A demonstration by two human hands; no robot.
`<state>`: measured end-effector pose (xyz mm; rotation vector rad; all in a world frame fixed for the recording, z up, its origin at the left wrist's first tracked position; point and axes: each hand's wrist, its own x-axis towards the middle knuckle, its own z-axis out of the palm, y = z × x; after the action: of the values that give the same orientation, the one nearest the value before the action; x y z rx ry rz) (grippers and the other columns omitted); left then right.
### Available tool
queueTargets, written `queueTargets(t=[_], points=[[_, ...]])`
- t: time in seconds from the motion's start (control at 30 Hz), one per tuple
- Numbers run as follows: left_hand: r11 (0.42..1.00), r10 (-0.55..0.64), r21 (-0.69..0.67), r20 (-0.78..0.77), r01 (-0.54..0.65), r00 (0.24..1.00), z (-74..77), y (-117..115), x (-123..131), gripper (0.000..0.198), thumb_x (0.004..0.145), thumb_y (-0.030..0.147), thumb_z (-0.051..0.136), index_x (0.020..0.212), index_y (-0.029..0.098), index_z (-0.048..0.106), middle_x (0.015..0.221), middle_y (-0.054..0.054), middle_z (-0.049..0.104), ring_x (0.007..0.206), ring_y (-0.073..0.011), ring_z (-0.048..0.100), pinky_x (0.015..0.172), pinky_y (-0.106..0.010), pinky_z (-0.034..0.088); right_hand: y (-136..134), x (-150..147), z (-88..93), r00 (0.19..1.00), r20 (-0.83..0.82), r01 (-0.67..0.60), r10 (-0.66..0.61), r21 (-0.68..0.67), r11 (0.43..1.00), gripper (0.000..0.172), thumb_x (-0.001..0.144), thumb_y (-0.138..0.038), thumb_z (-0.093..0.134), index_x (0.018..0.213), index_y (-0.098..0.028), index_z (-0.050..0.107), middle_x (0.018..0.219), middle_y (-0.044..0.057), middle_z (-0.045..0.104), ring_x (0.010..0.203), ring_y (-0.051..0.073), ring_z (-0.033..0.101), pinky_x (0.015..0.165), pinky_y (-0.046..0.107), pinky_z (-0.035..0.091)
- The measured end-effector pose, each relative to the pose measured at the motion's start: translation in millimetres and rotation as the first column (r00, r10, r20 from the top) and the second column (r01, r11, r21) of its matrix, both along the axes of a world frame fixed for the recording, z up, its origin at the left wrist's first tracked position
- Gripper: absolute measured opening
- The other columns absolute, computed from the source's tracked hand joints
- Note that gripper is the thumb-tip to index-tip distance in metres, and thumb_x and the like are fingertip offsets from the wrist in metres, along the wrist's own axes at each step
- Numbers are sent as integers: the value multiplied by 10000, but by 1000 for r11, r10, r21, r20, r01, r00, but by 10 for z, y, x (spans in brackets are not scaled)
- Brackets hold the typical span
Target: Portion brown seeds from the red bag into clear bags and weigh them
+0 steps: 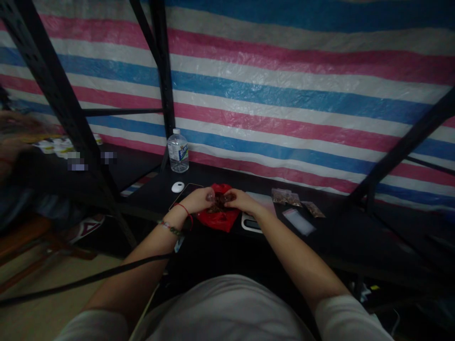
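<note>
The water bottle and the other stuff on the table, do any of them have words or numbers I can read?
Water bottle: it has a blue and white label, but the print is too small and blurred to read.
Small device under the right hand: nothing readable shows on it.
Small packets: no readable print.
Red bag held by both hands, left hand: no words on it.
So nothing can be read here.

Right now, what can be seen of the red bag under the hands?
The red bag looks like thin, crumpled plastic, lying open on the dark table in front of the person. Dark brownish contents show at its mouth. The left hand and right hand meet over its top, fingers on the contents. Its right edge lies beside a white device.
</note>
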<state>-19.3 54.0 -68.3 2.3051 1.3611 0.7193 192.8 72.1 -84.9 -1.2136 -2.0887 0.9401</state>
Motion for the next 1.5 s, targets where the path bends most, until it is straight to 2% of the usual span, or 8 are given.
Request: queueTargets(t=[0.17,0.27,0.63,0.77,0.97,1.13,1.33,1.5], points=[[992,-94,-105,-213,73,973,-34,-44,90,131,640,198,602,770,208,614,763,-20,675,674,-179,614,585,-245,419,-113,88,195,863,498,-139,85,72,988,253,676,-155,632,917,-171,705,878,43,713,752,165,636,662,225,441],[994,-95,-86,-277,74,956,-72,-34,144,143,651,181,582,787,205,618,797,-35,683,706,-190,629,616,-253,438,-120,14,218,805,588,-156,74,89,984,199,688,-177,611,852,-185,723,810,55,715,699,174,629,608,233,405],[996,-72,-64,-64,68,995,-198,35,144,151,649,257,630,791,205,621,756,-18,668,682,-178,612,600,-250,436,-6,-155,19,900,433,-94,45,92,991,152,675,-178,645,807,-164,718,760,35,705,665,152,610,591,220,402],[993,-80,-75,145,91,986,-194,57,109,183,688,334,630,807,196,607,748,-6,661,677,-165,609,592,-239,443,19,-127,-28,943,331,-68,30,105,992,235,669,-149,656,899,-163,698,832,20,706,725,143,623,635,210,430],[998,-21,-51,312,39,950,-120,44,120,237,707,357,643,850,173,599,777,-19,656,698,-166,602,644,-273,472,42,-110,-125,1000,2,6,-6,12,1000,336,628,-123,706,959,-152,663,879,23,698,779,156,637,727,256,476],[998,-42,-19,392,54,919,-103,39,119,226,707,316,642,867,167,583,818,-28,661,739,-163,612,684,-281,484,39,-81,-170,990,-131,47,-49,-19,999,354,620,-129,727,966,-142,654,907,46,700,816,170,649,779,294,500],[999,36,1,352,-39,935,-127,67,100,171,683,195,592,852,176,579,781,-9,651,712,-154,611,673,-271,482,14,-54,-145,990,-105,93,-89,32,995,346,651,-139,716,991,-172,659,962,46,704,864,178,657,825,320,509],[996,84,2,361,-91,929,-162,98,120,286,663,150,574,947,189,583,879,-19,675,803,-170,639,740,-289,498,-6,-56,-126,997,-14,75,-74,110,991,441,666,-160,716,1099,-182,641,1047,55,695,932,196,651,881,337,493]])
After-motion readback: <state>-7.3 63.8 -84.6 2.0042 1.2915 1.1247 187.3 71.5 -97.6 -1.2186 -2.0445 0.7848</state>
